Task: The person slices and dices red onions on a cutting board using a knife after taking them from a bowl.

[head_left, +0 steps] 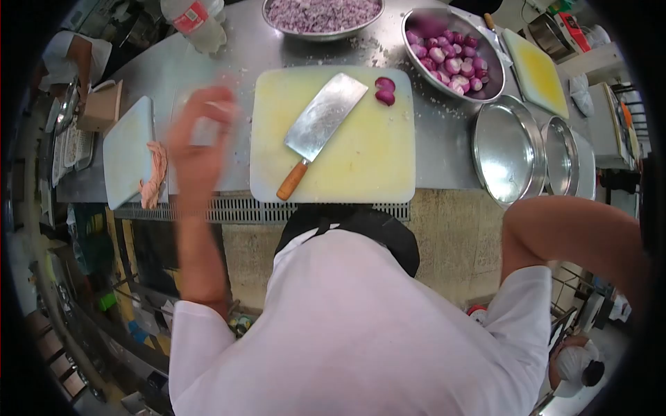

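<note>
My left hand, smeared by motion, is raised above the steel table on the left of the cutting board. Its fingers look curled, but whether they hold anything cannot be made out. My right arm bends up toward the right edge, and its hand is out of view. A cleaver with a wooden handle lies slantwise across the yellowish board, touched by neither hand. Two peeled red onion pieces sit at the board's upper right.
A bowl of chopped onion and a bowl of peeled onions stand behind. Steel pans and another board are at right. On the left are a plastic bottle, a white board and a crumpled cloth.
</note>
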{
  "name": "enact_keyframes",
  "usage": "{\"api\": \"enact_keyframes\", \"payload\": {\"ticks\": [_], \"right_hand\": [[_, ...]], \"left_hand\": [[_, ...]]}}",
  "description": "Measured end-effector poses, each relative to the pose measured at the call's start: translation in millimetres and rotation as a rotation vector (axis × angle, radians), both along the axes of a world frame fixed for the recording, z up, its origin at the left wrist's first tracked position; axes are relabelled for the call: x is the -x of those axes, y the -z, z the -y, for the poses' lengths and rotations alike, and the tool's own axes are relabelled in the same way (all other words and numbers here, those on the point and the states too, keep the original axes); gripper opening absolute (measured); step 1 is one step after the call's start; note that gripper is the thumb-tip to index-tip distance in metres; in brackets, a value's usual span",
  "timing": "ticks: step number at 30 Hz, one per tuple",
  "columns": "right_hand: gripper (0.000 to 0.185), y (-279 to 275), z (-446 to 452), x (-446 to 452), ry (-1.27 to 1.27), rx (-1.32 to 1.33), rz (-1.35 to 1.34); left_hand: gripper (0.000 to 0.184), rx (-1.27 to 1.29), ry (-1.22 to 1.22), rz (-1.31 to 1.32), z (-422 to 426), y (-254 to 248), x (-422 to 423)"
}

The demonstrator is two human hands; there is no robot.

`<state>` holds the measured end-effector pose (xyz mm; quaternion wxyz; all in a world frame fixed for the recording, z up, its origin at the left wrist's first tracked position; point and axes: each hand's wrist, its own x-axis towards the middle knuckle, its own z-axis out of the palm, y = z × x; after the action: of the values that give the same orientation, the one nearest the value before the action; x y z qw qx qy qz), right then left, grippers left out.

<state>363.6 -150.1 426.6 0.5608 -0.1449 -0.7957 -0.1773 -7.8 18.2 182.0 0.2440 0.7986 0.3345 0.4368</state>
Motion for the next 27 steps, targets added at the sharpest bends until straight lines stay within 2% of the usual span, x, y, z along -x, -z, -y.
{"api": "enact_keyframes", "payload": {"ticks": [2,4,6,8,13,27], "right_hand": [[0.054,-7.8,6.2,15.9,-0.069,-0.024,0.165],[0.054,-10.6,8.2,29.4,-0.147,-0.024,0.309],[0.054,-9.7,11.7,40.2,-0.215,-0.014,0.419],[0.053,-5.3,11.6,45.9,-0.263,0.006,0.482],[0.053,7.5,18.3,45.6,-0.308,0.067,0.521],[0.051,60.7,34.4,20.8,-0.278,0.297,0.445]], "left_hand": [[0.024,-0.374,0.056,0.175,6.2,-82.8,25.3],[0.024,-0.719,0.197,0.210,27.6,-146.3,36.0],[0.024,-0.959,0.394,0.161,52.4,-181.1,28.8],[0.024,-1.065,0.539,0.094,74.9,-197.9,18.8],[0.024,-1.082,0.644,0.003,94.5,-203.4,1.4],[0.025,-1.104,0.650,-0.004,93.2,-186.1,1.3]]}}
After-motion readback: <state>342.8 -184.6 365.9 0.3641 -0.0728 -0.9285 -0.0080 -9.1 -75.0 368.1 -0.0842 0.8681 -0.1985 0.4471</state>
